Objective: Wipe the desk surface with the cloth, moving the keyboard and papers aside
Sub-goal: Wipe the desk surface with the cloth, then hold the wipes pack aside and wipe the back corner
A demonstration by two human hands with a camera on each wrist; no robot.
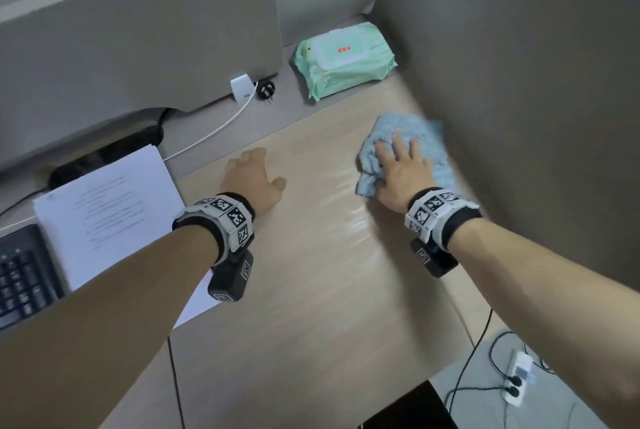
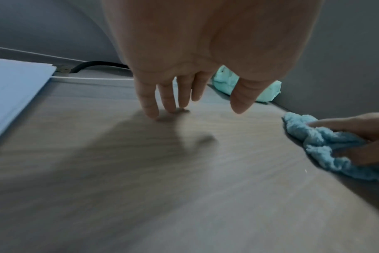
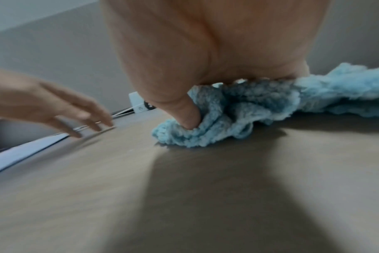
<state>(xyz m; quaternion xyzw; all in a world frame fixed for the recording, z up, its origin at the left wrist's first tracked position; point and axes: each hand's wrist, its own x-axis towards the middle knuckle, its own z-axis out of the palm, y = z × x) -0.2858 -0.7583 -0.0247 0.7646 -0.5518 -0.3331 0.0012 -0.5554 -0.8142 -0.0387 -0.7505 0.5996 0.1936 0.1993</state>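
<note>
A crumpled light-blue cloth [image 1: 415,130] [image 2: 314,138] [image 3: 238,109] lies on the wooden desk [image 1: 311,290] at the far right, close to the side partition. My right hand [image 1: 403,165] [image 2: 361,137] lies on top of it with the fingers spread. The thumb [image 3: 188,114] digs into a bunched fold, pinching the cloth against the desk. My left hand [image 1: 251,175] [image 2: 184,95] [image 3: 61,106] holds nothing and rests its relaxed fingertips on the bare desk mid-table. White papers [image 1: 107,206] [image 2: 11,89] lie to its left, overlapping a black keyboard [image 1: 20,276].
A green pack of wet wipes [image 1: 343,59] sits at the back right corner. A white charger [image 1: 241,87], a black plug [image 1: 266,90] and a white cable [image 1: 214,130] lie along the back ledge. The grey partition [image 1: 519,82] walls off the right side. A power strip [image 1: 517,380] lies on the floor.
</note>
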